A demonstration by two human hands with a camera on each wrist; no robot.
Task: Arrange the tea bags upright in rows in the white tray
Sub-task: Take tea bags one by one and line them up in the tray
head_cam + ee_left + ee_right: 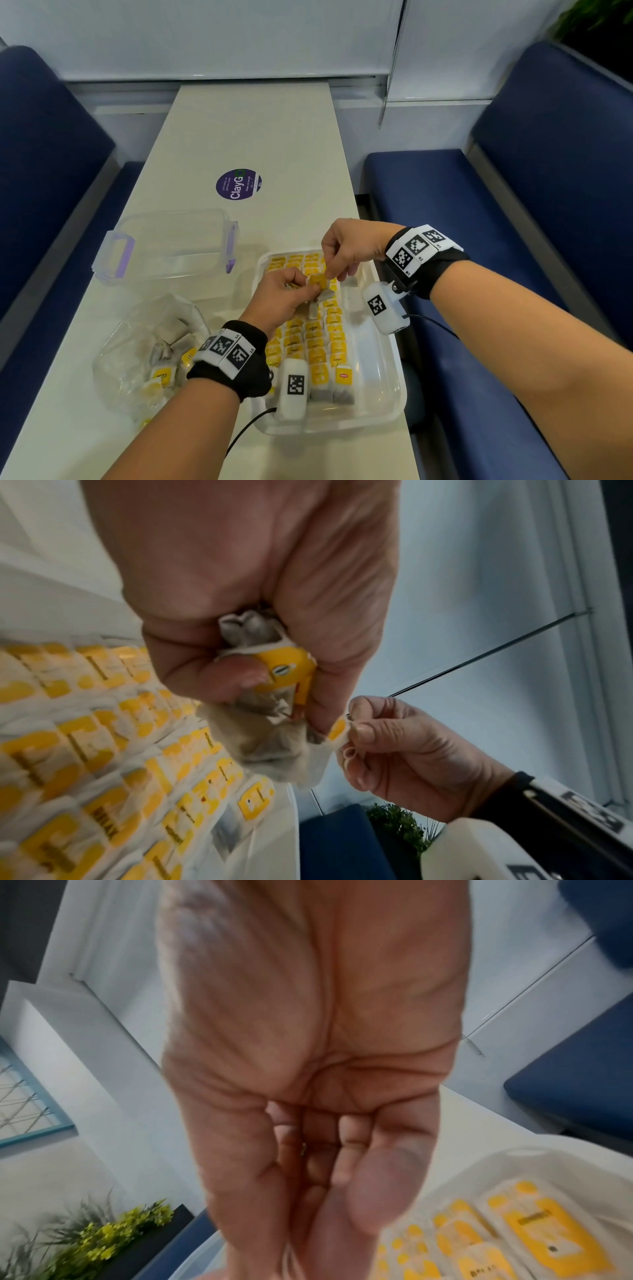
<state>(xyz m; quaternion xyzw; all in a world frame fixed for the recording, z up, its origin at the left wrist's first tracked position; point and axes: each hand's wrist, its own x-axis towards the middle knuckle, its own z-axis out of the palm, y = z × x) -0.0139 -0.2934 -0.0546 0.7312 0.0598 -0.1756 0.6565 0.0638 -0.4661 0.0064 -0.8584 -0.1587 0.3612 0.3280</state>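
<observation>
The white tray point(383, 407) sits at the table's near right, filled with rows of upright yellow-tagged tea bags point(318, 346). Above the tray's middle my left hand point(291, 298) grips a small bunch of tea bags point(274, 739), with a yellow tag point(289, 669) showing between thumb and fingers. My right hand point(337, 255) pinches the top corner of one bag point(337, 730) from that bunch. The right wrist view shows mostly my right hand point(325, 1164) with curled fingers, and tea bags in the tray point(548, 1229) below it.
A clear plastic bag point(150, 349) with several loose tea bags lies at the near left. An empty clear container with purple clips point(171, 246) stands behind it. A round purple sticker point(238, 184) marks the table's middle. Blue benches point(479, 240) flank the table.
</observation>
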